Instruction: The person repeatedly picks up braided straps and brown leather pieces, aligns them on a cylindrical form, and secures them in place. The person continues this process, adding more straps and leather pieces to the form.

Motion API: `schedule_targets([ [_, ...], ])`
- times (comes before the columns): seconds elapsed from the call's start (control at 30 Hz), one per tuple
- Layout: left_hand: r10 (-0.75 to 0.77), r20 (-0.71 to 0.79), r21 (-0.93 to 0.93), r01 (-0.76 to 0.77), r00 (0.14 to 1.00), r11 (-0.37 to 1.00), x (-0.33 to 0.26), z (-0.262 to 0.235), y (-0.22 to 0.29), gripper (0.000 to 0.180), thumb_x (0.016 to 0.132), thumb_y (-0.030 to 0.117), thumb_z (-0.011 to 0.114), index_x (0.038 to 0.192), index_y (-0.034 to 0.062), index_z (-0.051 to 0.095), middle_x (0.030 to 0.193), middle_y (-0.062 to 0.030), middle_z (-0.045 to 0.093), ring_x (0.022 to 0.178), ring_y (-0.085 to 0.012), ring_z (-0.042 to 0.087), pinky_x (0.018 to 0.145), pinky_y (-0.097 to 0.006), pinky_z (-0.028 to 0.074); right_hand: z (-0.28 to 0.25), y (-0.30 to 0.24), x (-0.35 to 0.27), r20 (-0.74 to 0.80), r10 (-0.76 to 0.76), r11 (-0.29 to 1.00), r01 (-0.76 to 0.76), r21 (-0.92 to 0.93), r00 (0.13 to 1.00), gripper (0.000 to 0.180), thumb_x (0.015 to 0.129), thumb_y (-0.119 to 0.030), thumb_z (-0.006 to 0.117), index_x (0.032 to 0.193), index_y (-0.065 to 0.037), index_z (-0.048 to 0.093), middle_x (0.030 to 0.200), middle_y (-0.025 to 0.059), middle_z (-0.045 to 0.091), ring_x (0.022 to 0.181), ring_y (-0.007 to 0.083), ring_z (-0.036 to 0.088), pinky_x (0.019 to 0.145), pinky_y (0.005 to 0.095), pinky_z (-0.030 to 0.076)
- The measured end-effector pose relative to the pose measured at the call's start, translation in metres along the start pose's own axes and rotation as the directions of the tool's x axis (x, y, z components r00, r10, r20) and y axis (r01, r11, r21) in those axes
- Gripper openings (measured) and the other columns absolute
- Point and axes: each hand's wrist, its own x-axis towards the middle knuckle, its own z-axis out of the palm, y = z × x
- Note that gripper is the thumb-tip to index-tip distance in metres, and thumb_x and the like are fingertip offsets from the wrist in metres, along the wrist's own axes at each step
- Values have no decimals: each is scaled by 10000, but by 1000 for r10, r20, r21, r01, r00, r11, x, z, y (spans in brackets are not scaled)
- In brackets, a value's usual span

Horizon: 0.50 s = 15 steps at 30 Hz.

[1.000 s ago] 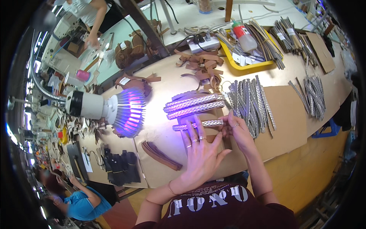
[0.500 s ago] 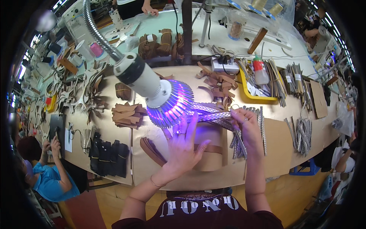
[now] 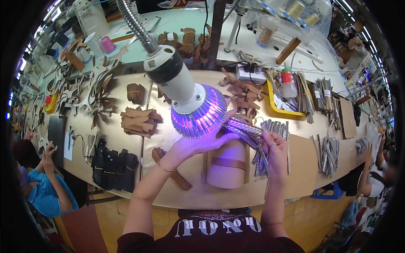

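Note:
A white lamp with a finned, purple-lit head (image 3: 198, 111) hangs over the work and hides most of my left hand's fingers. My left hand (image 3: 206, 142) reaches beneath it, thumb stretched out and one fingertip showing beyond the lamp; its grip is hidden. Silver braided straps (image 3: 244, 127) run from between that thumb and fingertip to my right hand (image 3: 276, 151), which pinches their near end. More strap ends dangle beside my right hand. Below lies a tan curved form (image 3: 225, 175) with a brown band (image 3: 228, 163) across it.
Brown strips (image 3: 141, 121) and black bundles (image 3: 114, 166) lie left. A yellow tray (image 3: 280, 113) holds a red-and-white bottle (image 3: 288, 84). Silver braids (image 3: 330, 152) and cardboard (image 3: 299, 166) lie right. A co-worker in a blue shirt (image 3: 48, 192) sits left; another person works at the right.
My left hand has moved up under the lamp, its fingers passing out of sight. My view has shifted, and the lamp appears farther right. My right hand still pinches the braided straps.

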Motion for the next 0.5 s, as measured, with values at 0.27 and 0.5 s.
schedule_targets([
  [0.27,10,-180,97,8,984,995,-5,18,8,522,875,329,680,1321,90,553,1290,-153,553,1135,-336,550,976,-467,421,18,52,-4,-263,-301,937,234,-259,917,372,1001,-246,567,1303,-60,454,981,5,526,790,51,470,635,200,414],
  [0.5,-137,-263,128,175,955,976,-6,30,22,504,878,281,680,1341,120,563,1342,-86,563,1197,-289,524,1046,-451,291,30,36,23,-91,-24,999,22,-24,996,434,1042,-372,450,1397,-129,394,1098,33,530,866,59,498,665,206,421],
])
